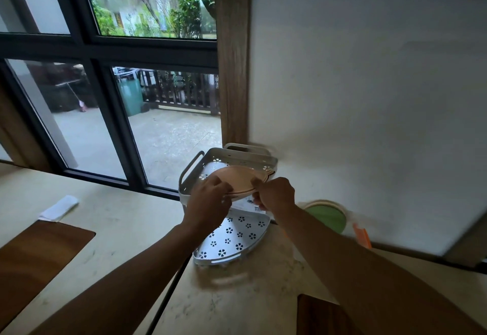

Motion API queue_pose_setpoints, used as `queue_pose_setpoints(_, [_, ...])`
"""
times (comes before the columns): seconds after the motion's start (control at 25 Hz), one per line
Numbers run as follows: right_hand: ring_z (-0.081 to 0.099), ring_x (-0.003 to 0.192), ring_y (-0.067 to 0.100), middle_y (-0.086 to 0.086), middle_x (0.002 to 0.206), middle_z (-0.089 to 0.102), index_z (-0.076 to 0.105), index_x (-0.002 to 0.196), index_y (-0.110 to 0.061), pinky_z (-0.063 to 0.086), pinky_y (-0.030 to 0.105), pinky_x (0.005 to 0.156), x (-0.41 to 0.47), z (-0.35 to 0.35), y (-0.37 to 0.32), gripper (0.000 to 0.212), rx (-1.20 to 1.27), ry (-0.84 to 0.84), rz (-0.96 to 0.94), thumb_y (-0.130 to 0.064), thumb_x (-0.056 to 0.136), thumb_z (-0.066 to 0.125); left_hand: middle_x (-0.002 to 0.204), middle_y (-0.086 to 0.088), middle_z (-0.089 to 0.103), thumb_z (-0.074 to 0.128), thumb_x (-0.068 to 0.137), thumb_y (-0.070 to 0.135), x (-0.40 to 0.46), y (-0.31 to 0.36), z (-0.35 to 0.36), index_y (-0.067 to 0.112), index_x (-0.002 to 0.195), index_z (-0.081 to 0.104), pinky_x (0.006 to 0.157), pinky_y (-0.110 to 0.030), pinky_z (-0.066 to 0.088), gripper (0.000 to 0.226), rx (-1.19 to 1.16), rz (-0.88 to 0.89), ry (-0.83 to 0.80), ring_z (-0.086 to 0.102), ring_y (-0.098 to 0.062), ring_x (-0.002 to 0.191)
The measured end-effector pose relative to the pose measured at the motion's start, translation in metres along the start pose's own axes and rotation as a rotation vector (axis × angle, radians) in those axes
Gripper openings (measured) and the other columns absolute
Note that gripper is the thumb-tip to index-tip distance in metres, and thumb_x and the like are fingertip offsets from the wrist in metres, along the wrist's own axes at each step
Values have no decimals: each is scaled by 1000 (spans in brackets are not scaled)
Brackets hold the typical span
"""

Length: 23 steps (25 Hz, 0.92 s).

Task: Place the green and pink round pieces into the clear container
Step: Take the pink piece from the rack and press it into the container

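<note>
A pink round piece (238, 179) is held level above the upper tier of a white two-tier corner rack (237, 156). My left hand (208, 200) grips its left edge and my right hand (276, 193) grips its right edge. A green round piece (326, 216) with a pale rim leans against the white wall to the right of the rack, partly hidden by my right forearm. I cannot make out a clear container for certain; something pale shows under the pink piece.
The rack's lower tier (234, 239) has flower-shaped holes. An orange object (362, 235) lies by the wall. A folded white cloth (59, 208) and a brown mat (34, 258) are on the counter at left. Another dark board (324, 316) sits at bottom right. A window is behind.
</note>
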State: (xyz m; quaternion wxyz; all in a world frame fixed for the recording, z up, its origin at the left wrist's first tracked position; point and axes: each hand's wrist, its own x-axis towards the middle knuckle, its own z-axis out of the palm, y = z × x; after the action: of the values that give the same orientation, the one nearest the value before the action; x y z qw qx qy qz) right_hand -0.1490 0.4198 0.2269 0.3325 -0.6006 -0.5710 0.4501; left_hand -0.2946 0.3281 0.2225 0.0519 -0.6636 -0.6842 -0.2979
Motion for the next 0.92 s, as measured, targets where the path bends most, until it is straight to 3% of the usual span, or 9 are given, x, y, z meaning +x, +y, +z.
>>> queue_pose_setpoints(0.12, [71,49,19,9,57,71,68,81,0,62,34,54,1,-1,-6,18,55,-15,13,-18,81,69,118,-11,67,68,85,14,0,-1,0,14,106,74,79,-40,57,21,-29,4,27,64,-28,99])
queue_pose_setpoints(0.28, [73,64,26,11,73,75,73,83,-6,62,40,70,-8,-2,-12,17,-71,25,-222,-20,84,63,112,-10,70,66,87,14,0,4,-10,14,106,75,73,-36,59,21,-50,20,62,68,-27,89])
queue_pose_setpoints(0.36, [72,66,23,9,75,74,74,82,-12,62,33,66,-16,-4,-17,15,-26,49,-321,-22,86,64,105,-10,72,65,87,14,-4,10,-18,14,104,75,68,-36,58,20,-41,27,90,68,-26,82])
queue_pose_setpoints(0.48, [67,59,10,1,69,71,73,79,-18,52,13,51,-31,-18,-30,19,-102,90,-505,-25,90,60,95,-10,72,67,84,13,-14,24,-26,12,99,74,60,-31,55,17,-9,77,141,67,-27,74])
queue_pose_setpoints(0.68, [72,65,22,11,77,74,75,86,-7,62,36,65,-58,-56,-45,22,-203,82,-609,-21,94,60,103,-13,71,70,80,9,-28,57,-26,8,104,67,65,-31,56,24,-89,117,134,68,-28,80])
queue_pose_setpoints(0.8, [68,57,17,7,69,71,74,80,-7,58,28,58,-78,-83,-47,24,-322,91,-657,-21,93,60,108,-9,68,71,82,21,-37,82,-19,14,109,61,69,-34,58,30,-186,109,73,65,-23,85])
queue_pose_setpoints(0.88, [53,46,5,-4,53,59,65,60,-17,41,13,48,-89,-103,-46,32,-427,110,-673,-20,91,60,106,0,65,69,80,43,-42,97,-14,20,105,59,68,-36,56,36,-232,76,34,61,-17,85])
queue_pose_setpoints(0.92, [45,43,6,-6,48,51,56,52,-20,32,11,45,-94,-112,-44,37,-474,112,-672,-19,89,60,103,5,63,66,78,54,-43,102,-11,22,104,59,67,-33,55,41,-243,63,33,60,-14,84])
